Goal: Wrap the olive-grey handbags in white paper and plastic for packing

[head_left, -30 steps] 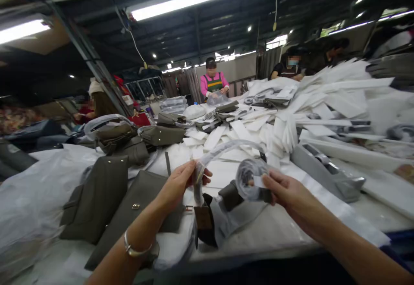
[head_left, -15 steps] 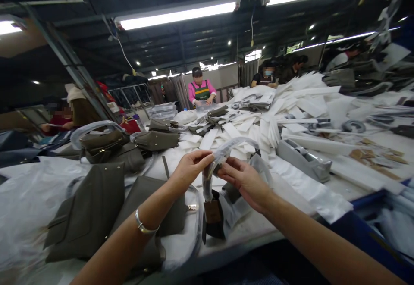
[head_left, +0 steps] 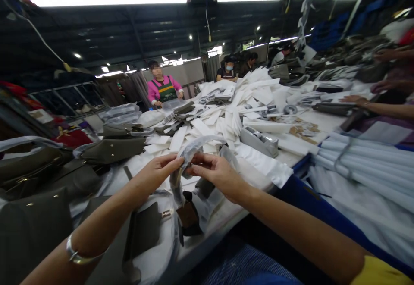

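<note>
A curved bag handle (head_left: pixel 197 143) wrapped in clear plastic arches up at the middle of the view. My left hand (head_left: pixel 158 173) pinches its left side between thumb and fingers. From the right, my right hand (head_left: pixel 220 176) has its thumb and fingers closed on the same side of the wrapped handle; its fingertips are partly hidden. Below hangs a brown tag (head_left: pixel 188 214) against a dark piece, beside cloudy plastic. An olive-grey bag (head_left: pixel 145 229) with a metal clasp lies under my left forearm.
More olive-grey bags (head_left: pixel 113 149) crowd the left. White sheets (head_left: pixel 226 121) are heaped across the table, with a grey box (head_left: pixel 258 142) beyond my right hand. Bundled pale rolls (head_left: pixel 365 160) lie at right. A co-worker in pink (head_left: pixel 164 89) stands opposite; another's hand (head_left: pixel 355 99) reaches in from the right.
My view has turned to the right, so the table and bags sit further left in it. Rolls and a co-worker's arms now show at right. Both hands stay on the wrapped handle.
</note>
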Demonstrator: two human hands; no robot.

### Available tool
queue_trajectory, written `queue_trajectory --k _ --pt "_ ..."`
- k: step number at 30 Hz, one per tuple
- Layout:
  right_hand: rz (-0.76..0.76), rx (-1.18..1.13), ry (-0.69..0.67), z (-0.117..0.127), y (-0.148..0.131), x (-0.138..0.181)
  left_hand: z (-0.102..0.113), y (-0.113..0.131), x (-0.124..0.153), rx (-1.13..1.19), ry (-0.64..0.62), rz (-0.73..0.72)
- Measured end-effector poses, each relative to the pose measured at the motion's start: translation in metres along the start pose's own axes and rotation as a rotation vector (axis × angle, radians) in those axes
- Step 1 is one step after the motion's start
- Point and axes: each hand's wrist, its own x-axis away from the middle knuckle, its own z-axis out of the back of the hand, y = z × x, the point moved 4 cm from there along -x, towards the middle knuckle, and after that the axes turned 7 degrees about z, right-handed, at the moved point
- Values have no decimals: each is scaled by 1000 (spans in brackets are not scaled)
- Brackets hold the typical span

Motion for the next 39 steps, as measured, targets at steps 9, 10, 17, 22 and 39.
queue_trajectory --k 9,10,17,22,39 --pt "90 927 60 149 14 39 -8 -23 -6 361 166 55" --pt "68 1062 93 173 20 45 -6 -20 -7 413 207 50" --pt "-20 1389 109 262 59 39 -12 -3 -9 528 407 38" --pt "-79 1522 -109 264 93 -16 -29 -18 3 453 356 140" --pt "-289 1550 -168 271 93 -73 -30 -38 21 382 328 168"
